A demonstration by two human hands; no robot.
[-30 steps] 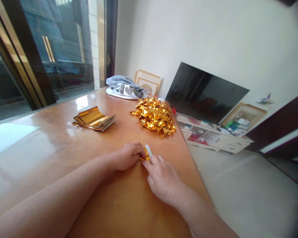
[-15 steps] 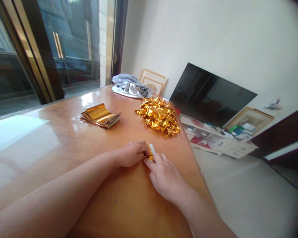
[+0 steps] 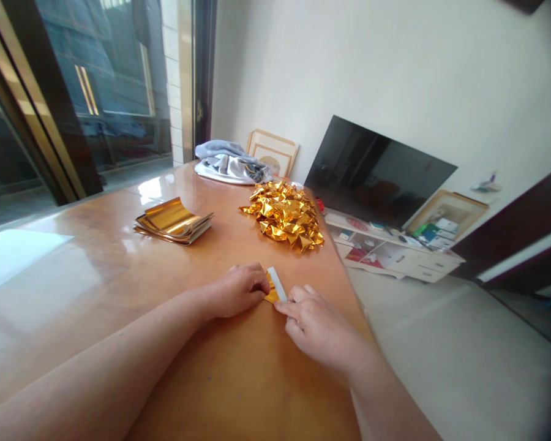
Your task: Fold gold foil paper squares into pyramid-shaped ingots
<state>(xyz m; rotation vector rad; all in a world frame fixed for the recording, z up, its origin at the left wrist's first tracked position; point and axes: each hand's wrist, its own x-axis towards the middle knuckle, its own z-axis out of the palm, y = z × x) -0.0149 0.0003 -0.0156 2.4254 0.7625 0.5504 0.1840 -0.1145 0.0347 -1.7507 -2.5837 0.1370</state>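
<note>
Between my two hands a small sheet of gold foil paper [image 3: 273, 288] lies on the wooden table [image 3: 239, 367], partly folded, with a white strip along its far right edge. My left hand [image 3: 239, 290] is closed on the paper's left side, fingertips bunched together. My right hand [image 3: 319, 321] has its fingers curled, and its index fingertip and thumb meet the paper's near right corner. Beyond my hands sits a heap of folded gold foil pieces [image 3: 289, 214]. Farther left rests a loose stack of gold foil sheets [image 3: 174, 220].
Grey and blue cloth [image 3: 229, 162] is piled at the table's far end, before leaning picture frames [image 3: 273, 153]. Past the table's right edge stand a large television [image 3: 376, 171] and a low white cabinet [image 3: 408, 263]. A glass sliding door [image 3: 105, 79] is on the left.
My right hand has slid right, away from my left, so more of the paper and its white strip shows. The whole view has shifted slightly.
</note>
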